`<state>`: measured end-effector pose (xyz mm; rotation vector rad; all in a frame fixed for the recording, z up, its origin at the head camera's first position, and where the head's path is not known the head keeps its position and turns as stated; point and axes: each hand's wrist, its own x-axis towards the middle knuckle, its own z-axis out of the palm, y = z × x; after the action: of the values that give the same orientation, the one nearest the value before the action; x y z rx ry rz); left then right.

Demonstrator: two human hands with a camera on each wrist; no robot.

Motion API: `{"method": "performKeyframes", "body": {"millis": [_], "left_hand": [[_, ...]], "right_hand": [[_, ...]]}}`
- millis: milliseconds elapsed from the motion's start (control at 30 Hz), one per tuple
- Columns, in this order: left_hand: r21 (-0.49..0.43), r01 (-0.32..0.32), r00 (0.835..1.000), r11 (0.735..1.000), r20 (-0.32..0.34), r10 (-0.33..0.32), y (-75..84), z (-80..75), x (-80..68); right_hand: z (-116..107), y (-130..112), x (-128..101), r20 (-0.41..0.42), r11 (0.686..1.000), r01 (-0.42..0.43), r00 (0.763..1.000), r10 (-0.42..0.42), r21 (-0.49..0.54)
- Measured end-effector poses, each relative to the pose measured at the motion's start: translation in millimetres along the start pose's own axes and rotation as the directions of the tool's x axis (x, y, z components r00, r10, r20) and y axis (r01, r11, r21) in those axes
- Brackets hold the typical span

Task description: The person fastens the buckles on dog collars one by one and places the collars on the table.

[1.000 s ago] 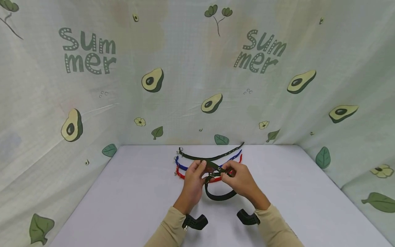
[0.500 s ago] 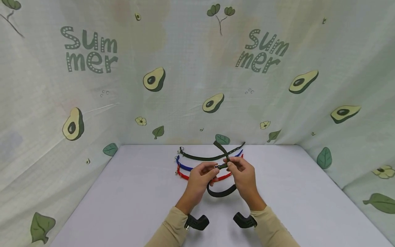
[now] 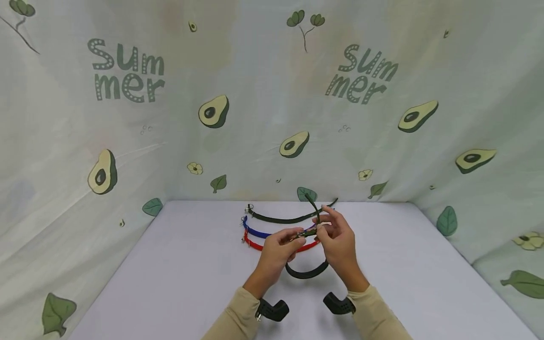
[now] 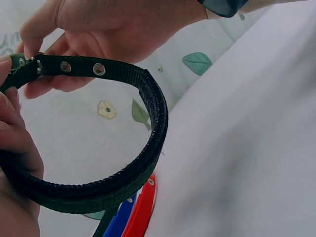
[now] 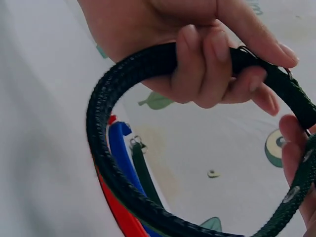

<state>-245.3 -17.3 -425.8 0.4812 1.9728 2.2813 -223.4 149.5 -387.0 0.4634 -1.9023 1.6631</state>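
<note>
A dark green pet collar (image 3: 307, 274) with metal eyelets and a padded inner side is bent into a ring, held above the table by both hands. My left hand (image 3: 276, 252) grips it around the buckle end; in the right wrist view its fingers curl over the band near a metal ring (image 5: 247, 50). With thumb and fingers, my right hand (image 3: 341, 248) pinches the eyelet strap (image 4: 81, 67) close to the buckle, index finger raised. The strap's free tail (image 3: 312, 203) points up beyond the hands. Fingers partly hide the buckle.
Behind the hands, a second dark green collar (image 3: 280, 220), a blue collar (image 3: 256, 232) and a red collar (image 3: 254, 244) lie in curved rows on the white table (image 3: 178, 274). A printed cloth (image 3: 250, 61) hangs at the back and sides.
The strap's tail, earlier stretched toward the left fingers, now stands up past the right hand. Both hands have shifted closer around the buckle, and the right index finger has lifted.
</note>
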Motion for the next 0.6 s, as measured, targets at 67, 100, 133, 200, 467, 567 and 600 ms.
{"method": "performKeyframes", "body": {"millis": [67, 100, 133, 200, 467, 567, 600], "left_hand": [[0.028, 0.004, 1.0, 1.0, 0.012, -0.005, -1.1, 0.0, -1.1], [0.038, -0.001, 1.0, 0.999, 0.019, 0.0, -1.5, 0.3, -1.4], [0.046, -0.005, 1.0, 0.999, 0.021, 0.004, -1.1, 0.3, -1.7], [0.059, -0.014, 1.0, 0.998, 0.012, 0.014, 0.0, 0.7, -2.6], [0.125, -0.024, 0.999, 0.992, -0.031, 0.028, 1.6, -0.3, -6.1], [0.137, -0.052, 0.998, 0.989, -0.032, 0.057, 1.4, -0.7, -3.7], [0.14, -0.062, 0.997, 0.988, -0.03, 0.067, 1.4, -0.4, -2.7]], "right_hand": [[-2.8, -3.6, -0.6, 0.026, 1.0, 0.009, 1.0, -0.009, -0.03], [-4.2, -5.1, -0.6, 0.034, 0.999, 0.012, 0.999, -0.01, -0.049], [-4.7, -6.8, -0.1, 0.042, 0.997, 0.018, 0.999, -0.015, -0.069], [-5.5, -9.9, 0.4, 0.054, 0.994, 0.031, 0.998, -0.025, -0.106], [-6.4, -12.0, -2.6, 0.082, 0.984, 0.094, 0.993, -0.082, -0.151], [-7.2, -9.5, -1.9, 0.079, 0.984, 0.124, 0.99, -0.114, -0.127], [-7.6, -8.8, -1.5, 0.077, 0.984, 0.134, 0.989, -0.125, -0.119]]}}
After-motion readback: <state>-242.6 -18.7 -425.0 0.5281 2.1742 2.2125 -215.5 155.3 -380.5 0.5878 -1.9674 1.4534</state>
